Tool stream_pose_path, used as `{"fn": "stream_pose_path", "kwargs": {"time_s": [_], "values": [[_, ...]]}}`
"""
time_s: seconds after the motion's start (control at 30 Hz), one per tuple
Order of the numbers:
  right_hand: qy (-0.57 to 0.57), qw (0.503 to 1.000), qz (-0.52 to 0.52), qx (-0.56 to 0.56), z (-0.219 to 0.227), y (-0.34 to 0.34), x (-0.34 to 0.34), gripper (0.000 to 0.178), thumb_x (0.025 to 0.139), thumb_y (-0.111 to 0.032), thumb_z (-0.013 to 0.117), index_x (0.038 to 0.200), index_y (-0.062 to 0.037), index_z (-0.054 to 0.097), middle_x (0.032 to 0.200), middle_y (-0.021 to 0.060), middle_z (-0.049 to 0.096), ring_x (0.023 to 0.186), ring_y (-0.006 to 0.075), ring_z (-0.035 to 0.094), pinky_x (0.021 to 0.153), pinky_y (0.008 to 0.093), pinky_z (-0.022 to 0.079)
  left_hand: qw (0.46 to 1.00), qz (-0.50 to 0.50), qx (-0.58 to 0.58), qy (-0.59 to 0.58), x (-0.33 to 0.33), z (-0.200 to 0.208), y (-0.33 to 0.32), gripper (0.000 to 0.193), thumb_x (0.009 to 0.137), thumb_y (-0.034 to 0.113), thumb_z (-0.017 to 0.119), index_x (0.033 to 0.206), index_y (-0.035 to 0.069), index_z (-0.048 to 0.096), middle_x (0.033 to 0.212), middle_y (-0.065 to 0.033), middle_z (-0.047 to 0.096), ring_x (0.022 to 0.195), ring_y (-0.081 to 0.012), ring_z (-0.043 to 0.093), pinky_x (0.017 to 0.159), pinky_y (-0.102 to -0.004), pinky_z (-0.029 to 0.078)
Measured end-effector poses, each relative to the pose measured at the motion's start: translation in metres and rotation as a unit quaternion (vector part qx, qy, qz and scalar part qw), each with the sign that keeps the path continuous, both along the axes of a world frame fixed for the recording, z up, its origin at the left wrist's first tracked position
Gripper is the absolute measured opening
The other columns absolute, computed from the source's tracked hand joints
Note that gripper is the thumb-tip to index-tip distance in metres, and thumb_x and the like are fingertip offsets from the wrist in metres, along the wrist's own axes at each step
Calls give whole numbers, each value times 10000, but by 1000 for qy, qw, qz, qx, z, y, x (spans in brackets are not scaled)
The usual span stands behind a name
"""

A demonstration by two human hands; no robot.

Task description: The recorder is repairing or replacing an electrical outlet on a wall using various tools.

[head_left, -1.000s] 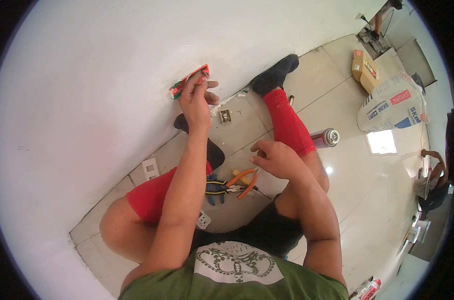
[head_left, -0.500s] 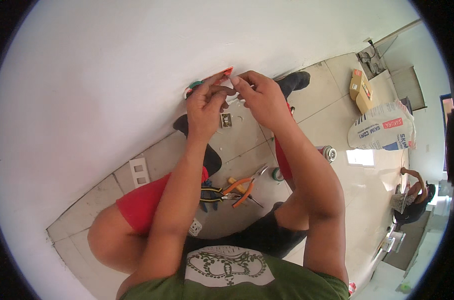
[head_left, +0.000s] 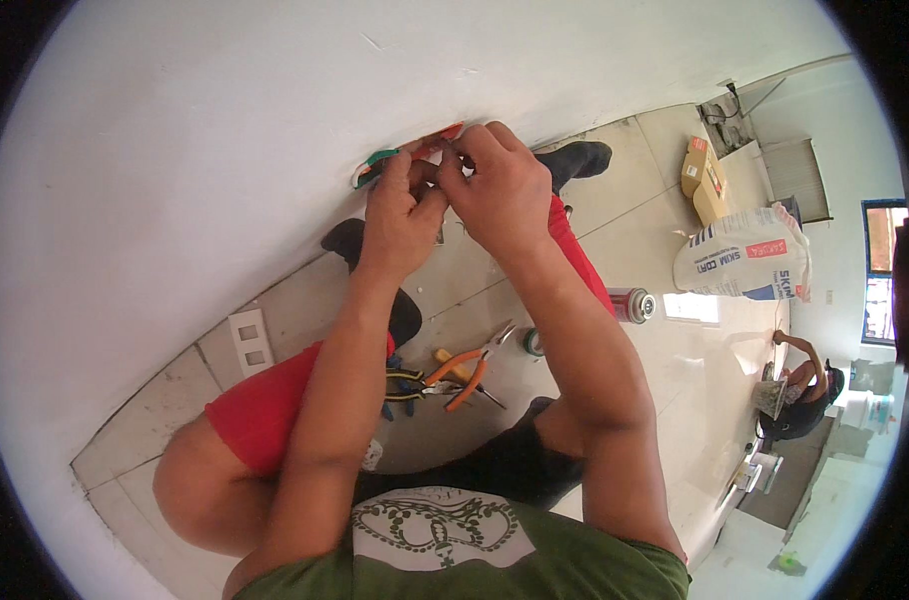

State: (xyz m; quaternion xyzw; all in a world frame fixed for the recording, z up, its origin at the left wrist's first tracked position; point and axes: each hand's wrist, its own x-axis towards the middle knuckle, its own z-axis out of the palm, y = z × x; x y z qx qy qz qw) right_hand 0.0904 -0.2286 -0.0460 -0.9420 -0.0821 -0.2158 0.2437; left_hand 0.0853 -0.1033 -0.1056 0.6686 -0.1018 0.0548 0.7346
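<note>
An orange electrical box [head_left: 453,131] is set in the white wall low down, in front of me. Green wire [head_left: 371,166] loops out of its left end, beside the fingers of my left hand [head_left: 400,220]. That hand is closed, thumb and fingers pinched together at the opening. My right hand [head_left: 502,185] is closed too, its fingertips meeting the left ones just below the box's right part. What the fingertips pinch is hidden behind the fingers. A small part of a socket module [head_left: 440,235] shows on the floor by my left wrist.
Between my legs lie orange-handled pliers [head_left: 465,366], yellow-and-black pliers [head_left: 411,382], a screwdriver [head_left: 490,397] and a tape roll [head_left: 532,342]. A white wall plate [head_left: 253,343] lies left. Rightward are a can [head_left: 635,304], a sack [head_left: 743,256], a carton [head_left: 704,182] and another person [head_left: 810,395].
Both hands have drawn closer together and nearer the box, fingertips now touching. My right hand has moved slightly left. The view has shifted, and the socket module is now mostly covered.
</note>
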Motion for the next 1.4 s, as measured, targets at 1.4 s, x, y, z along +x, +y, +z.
{"fn": "stream_pose_path", "kwargs": {"time_s": [1.4], "values": [[243, 865, -40, 436, -7, 0, 2, 247, 953, -249, 561, 827, -56, 649, 696, 11, 521, 667, 177, 561, 581, 365, 472, 992, -46, 12, 114, 9, 7, 13, 490, 885, 58, 513, 1365, 45, 607, 700, 56, 526, 585, -38, 431, 523, -240, 349]]}}
